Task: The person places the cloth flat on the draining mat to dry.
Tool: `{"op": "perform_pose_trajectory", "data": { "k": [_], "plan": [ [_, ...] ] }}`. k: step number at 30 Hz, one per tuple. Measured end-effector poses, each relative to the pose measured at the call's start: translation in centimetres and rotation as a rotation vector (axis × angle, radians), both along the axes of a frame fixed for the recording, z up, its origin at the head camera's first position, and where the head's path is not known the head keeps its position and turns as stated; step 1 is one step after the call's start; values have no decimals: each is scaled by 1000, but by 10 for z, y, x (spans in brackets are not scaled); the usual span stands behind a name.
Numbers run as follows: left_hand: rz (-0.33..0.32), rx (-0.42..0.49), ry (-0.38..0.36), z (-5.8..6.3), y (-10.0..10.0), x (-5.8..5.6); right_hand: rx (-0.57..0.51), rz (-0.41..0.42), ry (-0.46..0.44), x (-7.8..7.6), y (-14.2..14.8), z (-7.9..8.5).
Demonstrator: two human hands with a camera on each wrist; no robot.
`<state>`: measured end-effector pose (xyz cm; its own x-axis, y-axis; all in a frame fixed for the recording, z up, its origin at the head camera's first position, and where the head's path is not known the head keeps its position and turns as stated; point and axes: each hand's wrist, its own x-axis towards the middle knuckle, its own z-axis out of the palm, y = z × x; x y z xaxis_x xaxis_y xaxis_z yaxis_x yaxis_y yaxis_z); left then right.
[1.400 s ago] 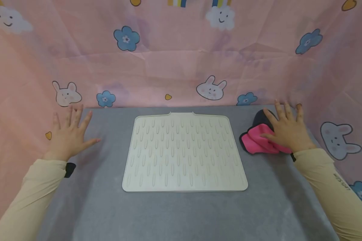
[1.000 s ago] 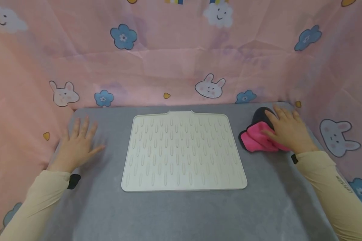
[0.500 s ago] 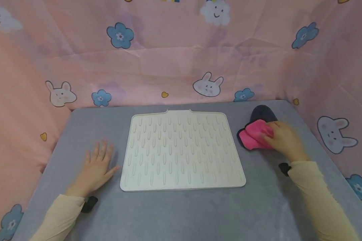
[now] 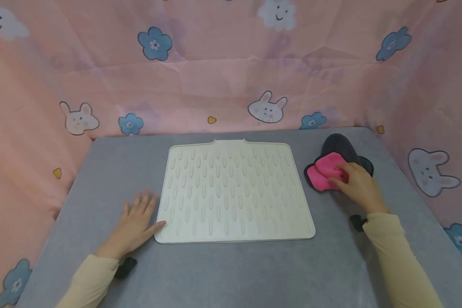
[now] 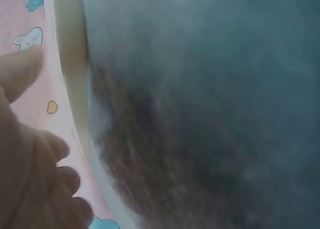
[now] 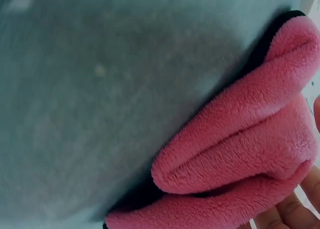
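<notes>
A pink plush cleaning cloth (image 4: pixel 320 176) with a black border and dark grey back lies crumpled at the right of the table. My right hand (image 4: pixel 361 187) pinches a fold of it between thumb and fingers. In the right wrist view the cloth (image 6: pixel 235 144) bulges up in soft folds, with fingertips (image 6: pixel 292 213) behind it. My left hand (image 4: pixel 132 224) has its fingers straight beside a cream ridged mat (image 4: pixel 235 192), the thumb overlapping its lower left edge. The left wrist view shows that hand (image 5: pixel 30 174) near the mat's pale rim (image 5: pixel 72 44).
The mat lies flat mid-table on a grey cloth-covered table (image 4: pixel 231 273). A pink curtain (image 4: pixel 215 77) printed with rabbits, flowers and clouds encloses the back and both sides.
My left hand has come down and inward from the far left to the mat's edge. My right hand has drawn back from spread fingers over the cloth and pinched it.
</notes>
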<state>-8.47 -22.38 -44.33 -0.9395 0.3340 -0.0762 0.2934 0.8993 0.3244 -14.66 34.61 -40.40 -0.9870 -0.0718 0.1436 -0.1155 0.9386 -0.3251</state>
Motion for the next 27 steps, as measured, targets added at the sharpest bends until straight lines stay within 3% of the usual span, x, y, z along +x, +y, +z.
{"op": "perform_pose_trajectory", "data": {
  "k": [6, 12, 27],
  "plan": [
    [-55, 2, -49, -3, 0, -2, -21, 19, 60, -1, 0, -7],
    [-80, -20, -34, -6, 1, -2, -18, 17, 50, -1, -1, -11],
    [-59, -42, -28, -4, 10, 0, -34, -22, 85, 0, -1, -11]
  ]
}}
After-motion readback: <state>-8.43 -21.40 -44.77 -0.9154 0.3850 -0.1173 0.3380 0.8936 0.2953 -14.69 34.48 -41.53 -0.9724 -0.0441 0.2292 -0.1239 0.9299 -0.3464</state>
